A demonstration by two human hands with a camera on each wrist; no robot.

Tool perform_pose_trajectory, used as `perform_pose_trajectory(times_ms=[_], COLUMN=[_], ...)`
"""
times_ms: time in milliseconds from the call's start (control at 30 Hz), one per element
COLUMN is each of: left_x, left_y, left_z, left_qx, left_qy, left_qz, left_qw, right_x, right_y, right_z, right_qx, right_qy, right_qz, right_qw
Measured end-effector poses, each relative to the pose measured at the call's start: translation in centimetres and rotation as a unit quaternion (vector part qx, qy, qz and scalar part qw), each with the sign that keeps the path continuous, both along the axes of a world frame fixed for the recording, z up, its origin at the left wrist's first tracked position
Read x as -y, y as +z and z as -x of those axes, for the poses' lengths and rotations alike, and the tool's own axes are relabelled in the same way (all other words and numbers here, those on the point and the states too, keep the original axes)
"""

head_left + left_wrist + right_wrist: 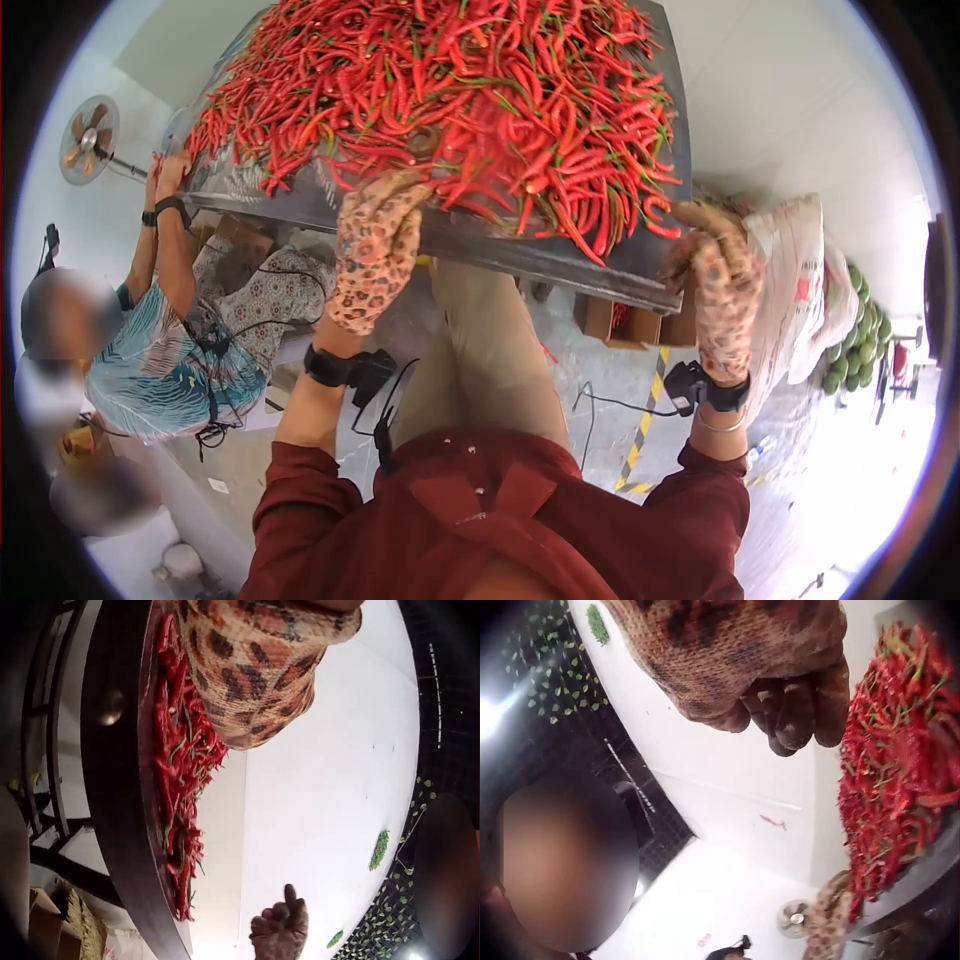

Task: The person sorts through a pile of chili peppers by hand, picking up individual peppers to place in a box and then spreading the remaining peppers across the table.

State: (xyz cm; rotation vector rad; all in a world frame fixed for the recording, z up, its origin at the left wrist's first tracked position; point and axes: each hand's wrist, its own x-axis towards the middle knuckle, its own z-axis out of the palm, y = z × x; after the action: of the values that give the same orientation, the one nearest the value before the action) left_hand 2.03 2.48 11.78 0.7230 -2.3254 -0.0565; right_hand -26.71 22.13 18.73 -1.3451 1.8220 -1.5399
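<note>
A broad heap of red chili peppers (430, 80), many with green stems, covers a dark-topped table (500, 258). My left hand (375, 250), in a leopard-print glove, is at the table's front edge with its fingertips at the nearest chilies. In the left wrist view the glove (251, 675) hides its own fingers. My right hand (715, 270), in a soiled glove of the same print, is beside the table's right front corner. Its fingers (791, 712) hang loosely curled in the right wrist view, with nothing showing in them.
Another person (170, 340) has hands at the table's left edge, near a fan (90, 140). Cardboard boxes (620, 320) stand beneath the table. White sacks (790, 270) and a pile of green produce (858, 335) are on the right.
</note>
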Motion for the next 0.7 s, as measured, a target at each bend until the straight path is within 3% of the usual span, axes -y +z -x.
perform_pose_trajectory(times_ms=[67,133,200,233,267,333,367,400,433,467,533,633,700], left_x=[1.1,3.0,4.3,6.1,6.3,7.2,8.2,8.6,9.7,10.8,11.8,12.7,12.4], left_y=[1.0,0.7,0.7,-0.4,-0.5,-0.6,-1.2,-1.2,-2.3,-3.2,-6.3,-7.5,-7.5], left_z=[-1.1,-2.3,-2.9,-3.3,-3.4,-3.1,-3.1,-2.5,-2.3,-2.6,-2.5,-2.8,-2.8], left_qx=[0.003,-0.032,-0.030,-0.038,-0.033,0.003,0.026,0.018,0.009,-0.017,-0.044,0.035,0.042], left_qy=[0.020,0.026,0.054,0.030,0.065,0.067,0.047,0.028,0.038,-0.018,0.007,0.060,0.046], left_qz=[-0.004,-0.018,0.022,0.059,0.044,0.000,-0.004,-0.022,-0.048,-0.101,0.012,0.048,0.036], left_qw=[1.000,0.999,0.998,0.997,0.996,0.998,0.999,0.999,0.998,0.995,0.999,0.996,0.997], right_x=[1.4,3.5,5.6,7.2,9.0,12.9,12.7,15.9,14.9,16.3,18.6,19.8,20.6], right_y=[2.4,4.8,6.4,7.0,7.2,-5.7,-4.4,4.5,3.1,1.5,-0.6,-2.5,-4.1], right_z=[-0.1,-0.7,-1.4,-2.3,-2.3,2.1,0.5,-3.9,-3.2,-3.3,-4.3,-6.4,-7.6], right_qx=[0.089,0.070,0.071,0.067,0.065,0.225,0.234,-0.012,-0.002,0.009,0.024,0.045,0.062], right_qy=[0.047,0.064,0.191,0.233,0.269,0.123,0.096,0.376,0.365,0.386,0.432,0.506,0.548], right_qz=[0.061,0.080,0.132,0.124,0.109,0.261,0.232,0.165,0.144,0.149,0.179,0.230,0.258], right_qw=[0.993,0.992,0.970,0.962,0.955,0.931,0.939,0.912,0.920,0.910,0.883,0.830,0.793])
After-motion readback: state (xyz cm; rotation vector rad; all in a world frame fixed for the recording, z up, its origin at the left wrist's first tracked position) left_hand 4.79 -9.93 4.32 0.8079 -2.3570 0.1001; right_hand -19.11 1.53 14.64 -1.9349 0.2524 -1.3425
